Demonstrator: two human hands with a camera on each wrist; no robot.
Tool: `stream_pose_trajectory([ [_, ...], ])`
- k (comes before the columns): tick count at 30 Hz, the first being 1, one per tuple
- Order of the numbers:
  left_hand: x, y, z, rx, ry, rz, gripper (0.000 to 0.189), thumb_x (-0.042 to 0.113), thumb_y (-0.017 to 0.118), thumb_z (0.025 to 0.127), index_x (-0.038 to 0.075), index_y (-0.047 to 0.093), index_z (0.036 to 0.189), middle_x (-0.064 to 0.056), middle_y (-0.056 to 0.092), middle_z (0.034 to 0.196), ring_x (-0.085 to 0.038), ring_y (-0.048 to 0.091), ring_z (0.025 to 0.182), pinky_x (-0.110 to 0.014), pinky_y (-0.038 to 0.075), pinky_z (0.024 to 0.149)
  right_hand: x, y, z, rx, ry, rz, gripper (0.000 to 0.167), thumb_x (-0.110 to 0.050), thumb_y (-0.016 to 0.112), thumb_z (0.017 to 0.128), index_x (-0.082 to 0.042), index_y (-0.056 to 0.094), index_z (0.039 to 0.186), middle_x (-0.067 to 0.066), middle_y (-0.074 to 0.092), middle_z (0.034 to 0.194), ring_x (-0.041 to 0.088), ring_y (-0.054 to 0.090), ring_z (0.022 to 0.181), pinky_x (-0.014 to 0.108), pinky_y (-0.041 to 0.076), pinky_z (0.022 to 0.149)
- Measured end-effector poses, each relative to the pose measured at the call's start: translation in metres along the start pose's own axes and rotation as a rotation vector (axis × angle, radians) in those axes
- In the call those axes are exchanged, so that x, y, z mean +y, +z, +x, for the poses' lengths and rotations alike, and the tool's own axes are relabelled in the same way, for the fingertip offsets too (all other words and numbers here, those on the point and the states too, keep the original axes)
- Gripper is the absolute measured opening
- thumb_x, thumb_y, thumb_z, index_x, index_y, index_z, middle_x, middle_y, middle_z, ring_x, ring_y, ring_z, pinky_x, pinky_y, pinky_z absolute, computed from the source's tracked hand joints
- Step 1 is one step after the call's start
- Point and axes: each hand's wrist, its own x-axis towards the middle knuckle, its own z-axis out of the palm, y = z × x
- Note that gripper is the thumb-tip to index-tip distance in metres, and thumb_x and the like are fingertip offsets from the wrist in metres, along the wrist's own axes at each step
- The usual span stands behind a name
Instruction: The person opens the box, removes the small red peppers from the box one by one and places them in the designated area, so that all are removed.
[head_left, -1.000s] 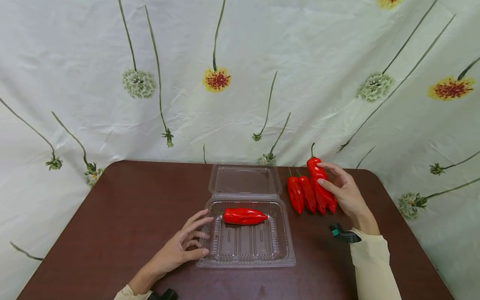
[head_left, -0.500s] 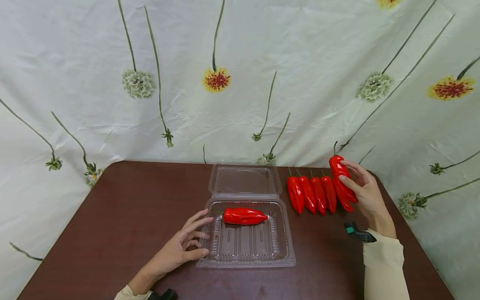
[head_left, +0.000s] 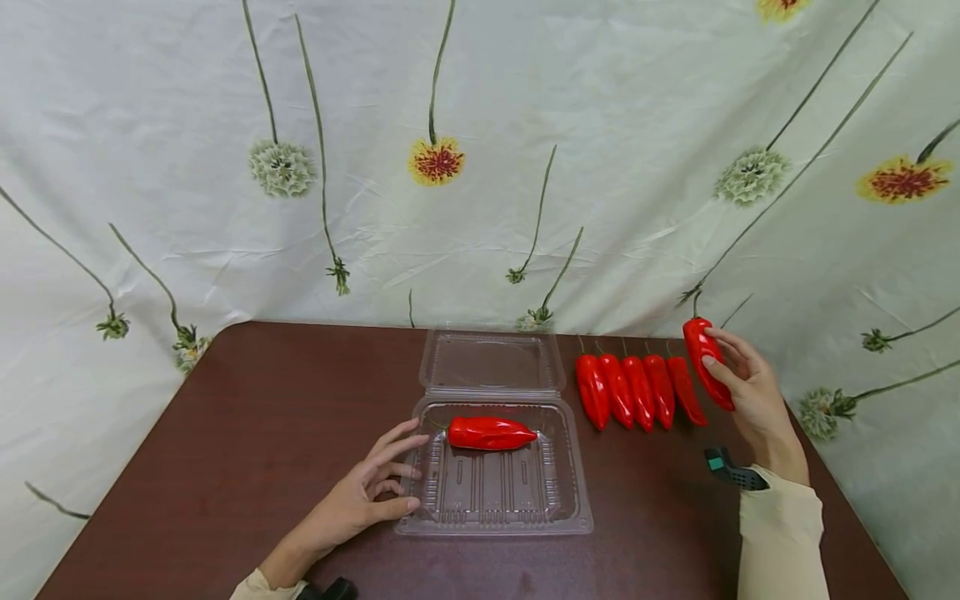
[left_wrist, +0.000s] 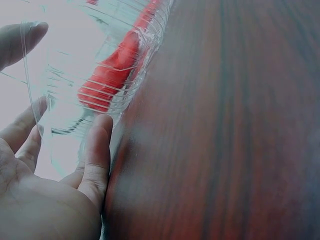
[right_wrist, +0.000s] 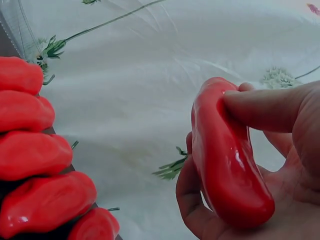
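Note:
At the right end of a row of red peppers, my right hand [head_left: 757, 400] grips a long red pepper [head_left: 708, 364] between thumb and fingers, its green stem pointing away from me. The right wrist view has the same pepper [right_wrist: 227, 160] lying along the fingers. My left hand [head_left: 356, 500] rests with spread fingers at the left side of a clear plastic clamshell box [head_left: 495, 508]. One red pepper [head_left: 491, 433] lies crosswise in the back of that box. In the left wrist view a fingertip [left_wrist: 103, 122] is right at the ribbed box wall.
Several red peppers [head_left: 637, 392] lie side by side right of the box, stems toward the back. The box's clear lid [head_left: 491, 362] is folded back. A floral cloth [head_left: 480, 167] hangs behind the dark wooden table [head_left: 247, 417].
My right hand has moved to the right along the row with the red pepper in its grip, uncovering the peppers it overlapped before. The left hand and the box have not moved.

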Motion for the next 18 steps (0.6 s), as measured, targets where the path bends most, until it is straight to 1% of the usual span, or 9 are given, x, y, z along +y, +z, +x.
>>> stream_pose_trajectory([
  [5,-0.001,0.000,0.000,0.001,0.003,0.001,0.071,-0.002,0.066,0.093,0.000,0.031,0.155,-0.013,0.005,0.166,-0.026,0.058,0.117,-0.027,0.051,0.086,0.004,-0.005,0.000,0.015,0.019,0.060,0.047,-0.007,0.060,0.100,-0.014,0.052,0.146,-0.011,0.055,0.131,0.003,0.058,0.110,0.016,0.054,0.080],
  [8,-0.001,0.000,0.001,0.003,0.002,0.002,0.071,-0.002,0.067,0.093,0.000,0.031,0.154,-0.013,0.006,0.166,-0.026,0.058,0.117,-0.026,0.051,0.086,0.004,-0.009,0.000,0.021,0.048,0.117,0.049,-0.006,0.059,0.100,-0.015,0.050,0.147,-0.011,0.054,0.132,0.004,0.058,0.110,0.017,0.054,0.081],
  [10,-0.001,0.000,0.001,0.004,-0.002,0.003,0.071,-0.002,0.067,0.093,0.000,0.031,0.154,-0.012,0.006,0.166,-0.026,0.058,0.117,-0.026,0.051,0.086,0.005,-0.011,-0.001,0.026,0.077,0.133,0.049,-0.006,0.059,0.100,-0.016,0.050,0.147,-0.012,0.053,0.132,0.005,0.056,0.110,0.017,0.055,0.080],
  [18,0.000,0.001,0.000,0.002,-0.009,0.002,0.071,-0.002,0.066,0.093,0.000,0.031,0.155,-0.012,0.005,0.166,-0.026,0.058,0.118,-0.027,0.051,0.086,0.013,-0.021,-0.003,0.044,0.165,0.115,0.056,-0.008,0.061,0.100,-0.021,0.044,0.152,-0.015,0.051,0.129,0.005,0.054,0.108,0.017,0.054,0.079],
])
